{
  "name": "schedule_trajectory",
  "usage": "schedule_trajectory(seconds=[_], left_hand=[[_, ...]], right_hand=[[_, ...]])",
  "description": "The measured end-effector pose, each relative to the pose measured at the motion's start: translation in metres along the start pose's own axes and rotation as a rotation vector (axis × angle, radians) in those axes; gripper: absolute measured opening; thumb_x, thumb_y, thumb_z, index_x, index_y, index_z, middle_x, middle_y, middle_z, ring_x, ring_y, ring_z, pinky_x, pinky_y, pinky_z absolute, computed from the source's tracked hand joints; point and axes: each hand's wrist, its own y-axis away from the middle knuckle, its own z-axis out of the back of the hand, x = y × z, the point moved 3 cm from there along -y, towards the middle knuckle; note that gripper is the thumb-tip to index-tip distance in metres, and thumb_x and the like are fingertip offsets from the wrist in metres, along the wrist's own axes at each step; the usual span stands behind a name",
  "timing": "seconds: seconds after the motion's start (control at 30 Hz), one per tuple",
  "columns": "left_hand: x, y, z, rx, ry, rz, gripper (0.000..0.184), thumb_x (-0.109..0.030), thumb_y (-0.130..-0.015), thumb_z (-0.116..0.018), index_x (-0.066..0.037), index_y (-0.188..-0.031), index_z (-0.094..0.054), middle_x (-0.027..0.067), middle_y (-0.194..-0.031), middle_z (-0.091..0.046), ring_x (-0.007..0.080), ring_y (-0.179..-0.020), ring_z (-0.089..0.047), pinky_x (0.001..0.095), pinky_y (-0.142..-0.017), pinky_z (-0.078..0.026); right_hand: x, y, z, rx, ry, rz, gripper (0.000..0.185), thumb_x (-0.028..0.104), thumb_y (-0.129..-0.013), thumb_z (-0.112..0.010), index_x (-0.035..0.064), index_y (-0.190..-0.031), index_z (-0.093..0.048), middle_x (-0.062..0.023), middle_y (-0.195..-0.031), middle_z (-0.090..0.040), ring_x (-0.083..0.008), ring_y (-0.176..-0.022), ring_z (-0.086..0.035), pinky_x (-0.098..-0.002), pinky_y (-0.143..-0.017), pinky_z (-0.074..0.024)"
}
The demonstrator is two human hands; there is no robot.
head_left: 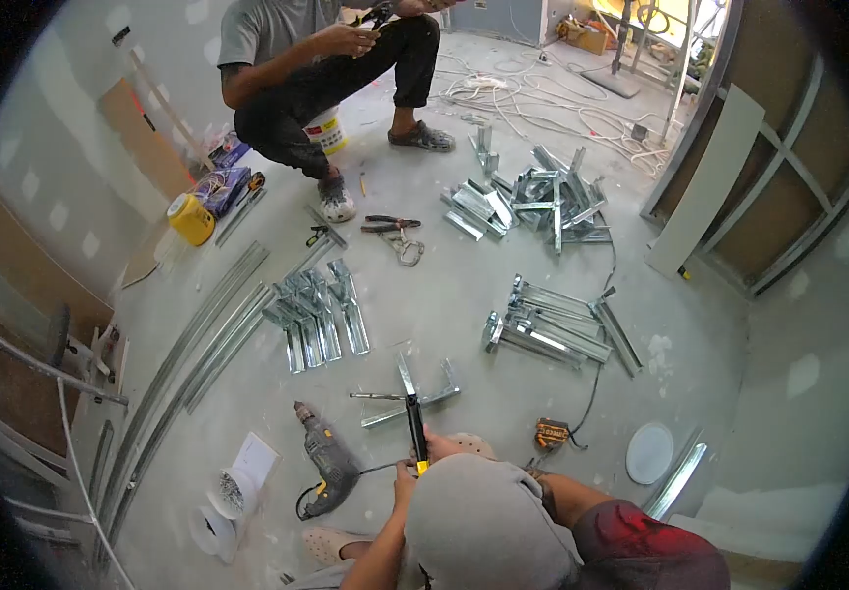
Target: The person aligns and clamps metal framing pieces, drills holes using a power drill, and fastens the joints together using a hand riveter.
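Gripping a black tool (415, 430) near the drill (330, 460) remotely, my right hand (437, 446); can't tell my left hand's (404, 483) hold, tbh.

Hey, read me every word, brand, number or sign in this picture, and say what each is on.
No text can be read with certainty.
Orange and black device on the floor: lettering, too small and blurred.
White bucket: coloured label, too small to read.

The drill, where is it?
In the head view, the drill lies on the floor left of centre, just right of the white carton and below the stacked metal pieces.
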Motion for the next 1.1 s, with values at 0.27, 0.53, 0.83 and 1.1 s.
schedule_trajectory(seconds=[0.27,0.53,0.83,1.1], left_hand=[[-0.062,0.037,0.032,0.436,0.819,0.102,0.069,-0.047,-0.078,-0.073,0.000,-0.123,-0.051,0.0125,-0.090,-0.067,0.0220,-0.079,-0.065,0.0362,-0.069,-0.051],[-0.035,0.032,0.000,0.294,0.721,0.058,0.064,-0.047,-0.078,-0.073,0.000,-0.117,-0.055,0.0112,-0.087,-0.067,0.0207,-0.077,-0.064,0.0358,-0.067,-0.050],[-0.030,0.030,-0.002,0.219,0.637,0.049,0.058,-0.047,-0.078,-0.072,-0.001,-0.111,-0.059,0.0098,-0.083,-0.066,0.0193,-0.074,-0.063,0.0354,-0.065,-0.050],[-0.019,0.028,-0.007,0.154,0.563,0.037,0.053,-0.047,-0.079,-0.071,-0.002,-0.105,-0.062,0.0086,-0.080,-0.066,0.0180,-0.072,-0.063,0.0350,-0.064,-0.049]], right_hand=[[0.039,0.096,-0.107,-0.231,0.729,0.325,0.044,0.047,-0.097,-0.050,0.0075,-0.114,-0.060,-0.0055,-0.088,-0.061,-0.0185,-0.089,-0.060,-0.0308,-0.080,-0.0481],[0.026,0.083,-0.074,-0.047,1.025,0.715,0.049,0.051,-0.096,-0.050,0.0046,-0.109,-0.059,-0.0058,-0.086,-0.060,-0.0157,-0.090,-0.059,-0.0301,-0.083,-0.0479],[0.032,0.093,-0.109,-0.017,0.282,0.193,0.035,0.042,-0.094,-0.060,0.0077,-0.103,-0.060,-0.0008,-0.086,-0.059,-0.0116,-0.087,-0.058,-0.0300,-0.076,-0.0471],[0.031,0.091,-0.110,0.071,0.134,0.178,0.034,0.041,-0.092,-0.063,0.0084,-0.102,-0.060,0.0000,-0.088,-0.060,-0.0101,-0.085,-0.057,-0.0298,-0.074,-0.0467]])
